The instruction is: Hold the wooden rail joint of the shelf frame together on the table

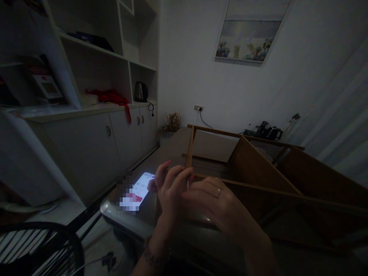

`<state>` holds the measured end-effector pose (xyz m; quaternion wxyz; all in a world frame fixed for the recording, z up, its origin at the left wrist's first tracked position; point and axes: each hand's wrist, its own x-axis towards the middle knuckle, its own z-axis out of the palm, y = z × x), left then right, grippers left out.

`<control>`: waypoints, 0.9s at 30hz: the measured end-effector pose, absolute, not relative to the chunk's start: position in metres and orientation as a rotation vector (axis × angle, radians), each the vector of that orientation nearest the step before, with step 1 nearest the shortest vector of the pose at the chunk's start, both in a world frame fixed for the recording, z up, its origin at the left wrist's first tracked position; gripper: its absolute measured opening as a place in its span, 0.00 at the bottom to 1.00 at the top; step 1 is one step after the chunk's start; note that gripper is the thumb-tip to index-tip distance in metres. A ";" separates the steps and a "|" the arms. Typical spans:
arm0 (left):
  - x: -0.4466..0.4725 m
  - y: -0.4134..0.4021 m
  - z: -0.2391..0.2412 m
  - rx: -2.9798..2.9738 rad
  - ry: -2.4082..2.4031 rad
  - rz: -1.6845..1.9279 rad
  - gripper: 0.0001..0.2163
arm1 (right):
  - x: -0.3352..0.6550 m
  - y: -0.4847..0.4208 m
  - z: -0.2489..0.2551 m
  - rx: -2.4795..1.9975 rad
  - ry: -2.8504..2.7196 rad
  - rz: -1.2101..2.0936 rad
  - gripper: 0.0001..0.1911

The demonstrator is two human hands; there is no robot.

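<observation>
My left hand [170, 186] is raised over the near edge of the table [175, 143], its fingers apart and loosely bent. A beaded bracelet circles that wrist. My right hand [220, 199], with a ring on one finger, meets it from the right. The right fingertips are drawn together against the left hand's fingers. A small pale glint shows between the hands, too small to name. Close to my left thumb, a phone [141, 188] lies on the table with its screen lit, showing a timer. Just beyond both hands lies a brown wooden shelf frame [266, 161].
At the left stands a white cabinet [86, 142] with open shelves, holding a red cloth [110, 96] and a kettle [140, 92]. A round black slatted object [37, 249] is at lower left. Dark appliances [264, 131] sit behind the frame. The room is dim.
</observation>
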<state>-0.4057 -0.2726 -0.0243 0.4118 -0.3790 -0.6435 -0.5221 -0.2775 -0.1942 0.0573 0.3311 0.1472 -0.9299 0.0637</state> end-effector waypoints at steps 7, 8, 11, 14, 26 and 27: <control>-0.406 -0.276 -0.026 -0.967 -1.686 -1.290 0.11 | -0.294 -0.203 0.040 0.402 -2.267 0.046 0.11; -0.405 -0.276 -0.026 -0.959 -1.680 -1.299 0.11 | -0.295 -0.204 0.038 0.403 -2.248 0.049 0.12; -0.405 -0.273 -0.025 -0.944 -1.645 -1.327 0.09 | -0.298 -0.205 0.034 0.418 -2.188 0.053 0.13; -0.404 -0.271 -0.024 -0.937 -1.626 -1.339 0.10 | -0.303 -0.205 0.031 0.444 -2.118 0.039 0.11; -0.405 -0.271 -0.024 -0.939 -1.613 -1.289 0.08 | -0.299 -0.205 0.032 0.364 -2.192 0.012 0.08; -0.405 -0.270 -0.024 -0.933 -1.599 -1.294 0.08 | -0.298 -0.205 0.032 0.325 -2.226 0.010 0.09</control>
